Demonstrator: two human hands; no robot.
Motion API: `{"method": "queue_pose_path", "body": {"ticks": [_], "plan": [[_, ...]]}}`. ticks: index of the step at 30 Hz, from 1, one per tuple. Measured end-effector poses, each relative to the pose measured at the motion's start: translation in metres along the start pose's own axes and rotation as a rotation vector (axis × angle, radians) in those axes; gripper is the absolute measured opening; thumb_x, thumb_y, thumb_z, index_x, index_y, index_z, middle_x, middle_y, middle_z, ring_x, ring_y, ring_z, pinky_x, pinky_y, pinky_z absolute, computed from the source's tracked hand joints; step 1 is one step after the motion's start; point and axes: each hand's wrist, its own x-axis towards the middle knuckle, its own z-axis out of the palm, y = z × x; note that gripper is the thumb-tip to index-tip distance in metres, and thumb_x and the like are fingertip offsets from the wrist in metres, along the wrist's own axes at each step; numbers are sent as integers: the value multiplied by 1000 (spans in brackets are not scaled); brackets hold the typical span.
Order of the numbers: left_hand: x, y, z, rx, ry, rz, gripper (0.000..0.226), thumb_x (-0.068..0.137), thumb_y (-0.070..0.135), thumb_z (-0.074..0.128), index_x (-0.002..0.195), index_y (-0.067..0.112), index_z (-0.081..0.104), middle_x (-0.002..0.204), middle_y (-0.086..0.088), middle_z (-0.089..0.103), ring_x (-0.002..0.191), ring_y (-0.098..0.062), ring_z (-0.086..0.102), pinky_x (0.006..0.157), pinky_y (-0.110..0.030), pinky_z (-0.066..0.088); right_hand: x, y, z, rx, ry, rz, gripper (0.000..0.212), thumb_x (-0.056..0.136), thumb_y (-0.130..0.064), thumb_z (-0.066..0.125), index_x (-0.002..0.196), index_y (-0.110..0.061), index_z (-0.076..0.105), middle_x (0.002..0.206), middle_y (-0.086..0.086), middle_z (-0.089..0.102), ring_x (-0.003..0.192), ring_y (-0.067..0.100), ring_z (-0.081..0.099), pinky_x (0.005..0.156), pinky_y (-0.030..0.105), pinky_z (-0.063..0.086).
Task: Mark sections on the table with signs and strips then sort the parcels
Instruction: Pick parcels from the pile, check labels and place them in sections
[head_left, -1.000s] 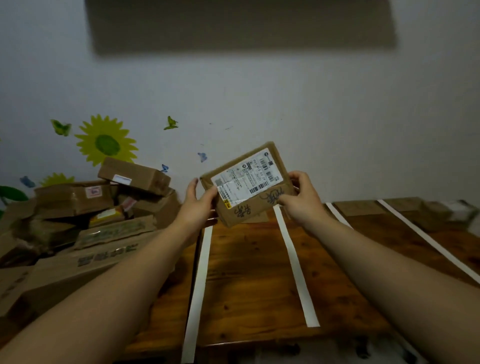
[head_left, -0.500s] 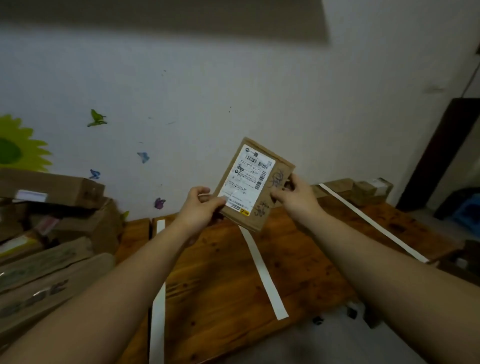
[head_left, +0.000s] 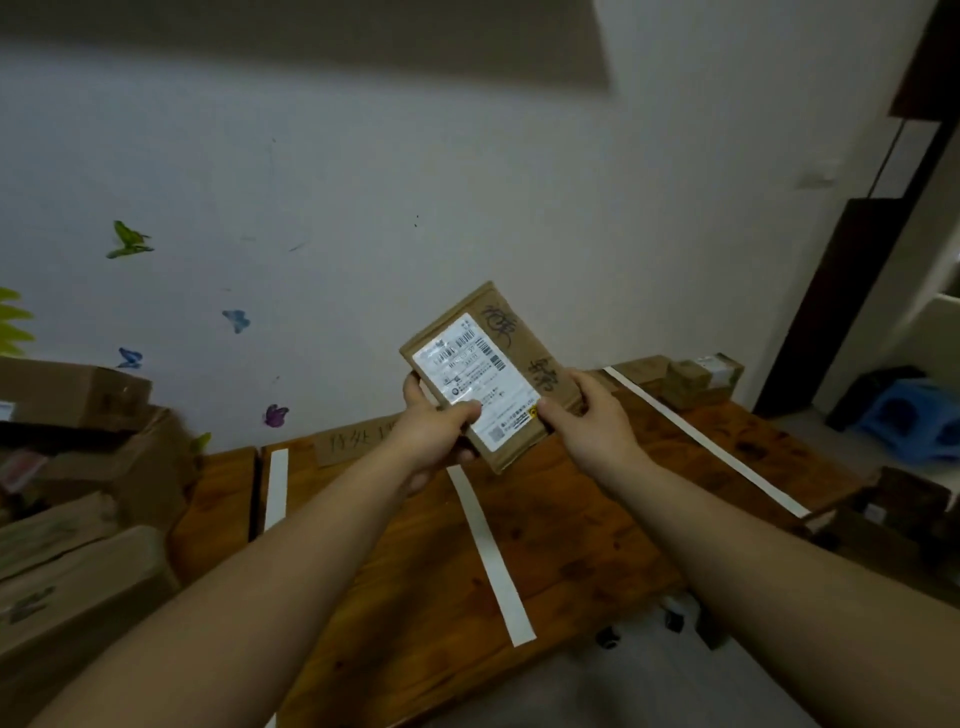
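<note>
The left hand (head_left: 436, 428) grips the lower left edge of a flat brown parcel (head_left: 519, 348), thumb curled over the front and fingers behind; the right hand (head_left: 592, 423) grasps the lower right edge, thumb by the corner of the white shipping label (head_left: 467, 374); the parcel is held tilted in the air above the wooden desk (head_left: 571, 530), with dark handwriting on the bare cardboard beside the label; below it a middle strip (head_left: 488, 551) of white runs across the desk, with a left strip (head_left: 275, 488) and a right strip (head_left: 696, 436) well apart on either side; a cardboard sign (head_left: 358, 441) with handwriting sits at the foot of the wall beyond the left wrist; a pile of parcels (head_left: 78, 467) fills the left end; small boxes (head_left: 696, 379) sit beyond the right strip; butterfly stickers (head_left: 236, 319) dot the wall
</note>
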Motion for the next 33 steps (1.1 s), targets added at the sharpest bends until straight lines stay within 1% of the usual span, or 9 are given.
{"method": "queue_pose_path", "body": {"ticks": [3, 6, 12, 17, 21, 23, 26, 30, 33], "plan": [[0, 5, 29, -57, 35, 14, 65, 89, 6, 59, 132, 36, 20, 119, -9, 60, 85, -25, 70, 78, -49, 58, 14, 15, -32, -66, 36, -29, 33, 90, -20, 63, 122, -27, 57, 116, -4, 60, 107, 16, 59, 94, 41, 52], [4, 12, 63, -53, 145, 176, 86, 85, 5, 65, 144, 38, 13, 136, 0, 46, 90, -22, 67, 78, -47, 58, 24, 32, -76, -84, 84, -77, 31, 91, -17, 62, 121, -24, 59, 115, -3, 60, 104, 16, 61, 93, 41, 52], [17, 19, 161, 110, 92, 182, 17, 91, 15, 60, 105, 10, 52, 100, -11, 69, 84, -22, 71, 75, -35, 59, 47, 65, -182, 141, 290, 24, 47, 87, -20, 69, 129, -14, 48, 122, 3, 53, 105, 13, 58, 89, 27, 50], [38, -4, 252, 352, -10, 142, 15, 86, 12, 64, 85, 10, 49, 86, -7, 65, 72, -14, 61, 57, -22, 43, 57, 99, -265, 98, 68, -14, 76, 83, 9, 62, 140, -33, 35, 117, -5, 58, 106, 13, 60, 89, 34, 53], [64, -10, 306, 435, -90, 125, 29, 84, 9, 65, 105, 12, 46, 96, -8, 65, 79, -15, 65, 57, -21, 48, 76, 128, -317, -2, 98, 20, 91, 83, 6, 62, 140, -54, 25, 133, -1, 46, 108, 13, 58, 83, 34, 58], [79, -14, 332, 430, -142, 131, 49, 86, 7, 63, 125, 17, 35, 100, -7, 65, 81, -15, 66, 59, -21, 52, 84, 143, -336, 44, 109, 56, 83, 89, 4, 59, 147, -41, 21, 124, -12, 45, 93, 2, 57, 66, 12, 54], [110, -23, 371, 446, -192, 145, 51, 90, 11, 60, 133, 22, 35, 110, -3, 62, 81, -11, 63, 57, -18, 50, 104, 180, -358, 69, 194, 138, 64, 91, 0, 57, 143, -24, 28, 123, -7, 47, 90, 2, 53, 54, 8, 50], [173, -43, 415, 456, -186, 85, 30, 92, 17, 59, 120, 14, 49, 117, -4, 63, 93, -15, 64, 74, -30, 56, 146, 230, -372, -8, 168, 218, 58, 88, -7, 64, 136, -26, 37, 119, -6, 55, 88, 1, 58, 67, 18, 56], [224, -60, 444, 415, -195, 29, 38, 93, 14, 57, 129, 13, 43, 112, -5, 62, 88, -15, 64, 65, -28, 56, 187, 259, -386, -112, 47, 210, 54, 84, -13, 71, 129, -28, 43, 108, -13, 60, 93, 0, 61, 70, 18, 54]]}}
